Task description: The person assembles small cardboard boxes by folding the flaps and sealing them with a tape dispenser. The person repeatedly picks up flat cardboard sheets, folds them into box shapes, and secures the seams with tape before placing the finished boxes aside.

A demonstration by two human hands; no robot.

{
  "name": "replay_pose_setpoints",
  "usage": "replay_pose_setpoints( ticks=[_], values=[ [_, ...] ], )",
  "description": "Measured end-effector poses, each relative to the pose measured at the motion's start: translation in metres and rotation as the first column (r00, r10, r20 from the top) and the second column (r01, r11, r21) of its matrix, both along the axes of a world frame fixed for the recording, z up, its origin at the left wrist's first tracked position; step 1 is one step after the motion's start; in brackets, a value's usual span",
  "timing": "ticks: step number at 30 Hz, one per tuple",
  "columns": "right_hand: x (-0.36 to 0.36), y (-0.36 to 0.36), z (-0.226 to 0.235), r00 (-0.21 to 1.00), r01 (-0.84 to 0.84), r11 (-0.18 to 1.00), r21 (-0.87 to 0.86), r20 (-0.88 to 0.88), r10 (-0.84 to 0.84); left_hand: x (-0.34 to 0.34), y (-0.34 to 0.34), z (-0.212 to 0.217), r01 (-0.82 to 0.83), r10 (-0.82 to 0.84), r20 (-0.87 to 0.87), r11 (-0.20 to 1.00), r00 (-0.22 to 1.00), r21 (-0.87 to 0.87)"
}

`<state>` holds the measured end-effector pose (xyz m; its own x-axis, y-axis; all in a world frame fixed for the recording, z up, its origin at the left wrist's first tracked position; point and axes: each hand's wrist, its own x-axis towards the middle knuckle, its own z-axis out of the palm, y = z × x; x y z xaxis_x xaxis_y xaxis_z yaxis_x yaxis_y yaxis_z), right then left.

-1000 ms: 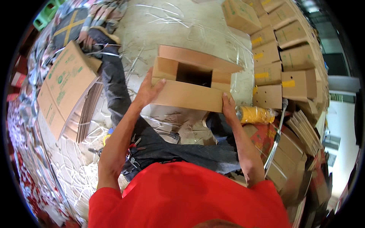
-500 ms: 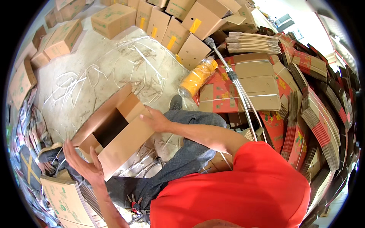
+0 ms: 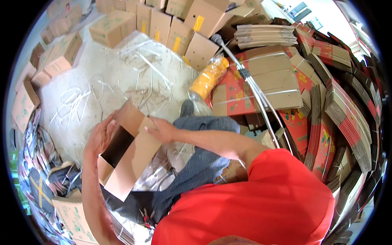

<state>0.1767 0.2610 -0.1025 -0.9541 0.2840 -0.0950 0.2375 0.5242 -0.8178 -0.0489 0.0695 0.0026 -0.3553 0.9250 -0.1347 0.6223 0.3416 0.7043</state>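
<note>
An open brown cardboard box (image 3: 132, 167) rests over my lap, with its flaps standing up and a dark inside. My left hand (image 3: 100, 134) lies along its far left flap, fingers together and bent over that flap. At the box's right end, my right hand (image 3: 162, 130) holds the corner, thumb over the near flap and the other fingers partly hidden behind the cardboard.
Orange tape rolls in clear wrap (image 3: 208, 77) stand ahead. Metal poles (image 3: 259, 96) lean before flattened red and brown cartons (image 3: 271, 77) at the right. Closed boxes (image 3: 113, 28) line the far side. White straps (image 3: 73, 100) litter the floor.
My left hand has moved from the box's near left corner up and away to its far left flap. The box has turned a little, and my right hand keeps its corner.
</note>
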Motion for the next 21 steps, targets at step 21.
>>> replay_pose_setpoints(
  ticks=[21],
  values=[
    [0.006, -0.024, -0.029, 0.994, -0.106, 0.994, -0.033, 0.015, 0.106, 0.087, -0.066, -0.086, -0.075, 0.093, -0.513, 0.996, 0.853, 0.057]
  ],
)
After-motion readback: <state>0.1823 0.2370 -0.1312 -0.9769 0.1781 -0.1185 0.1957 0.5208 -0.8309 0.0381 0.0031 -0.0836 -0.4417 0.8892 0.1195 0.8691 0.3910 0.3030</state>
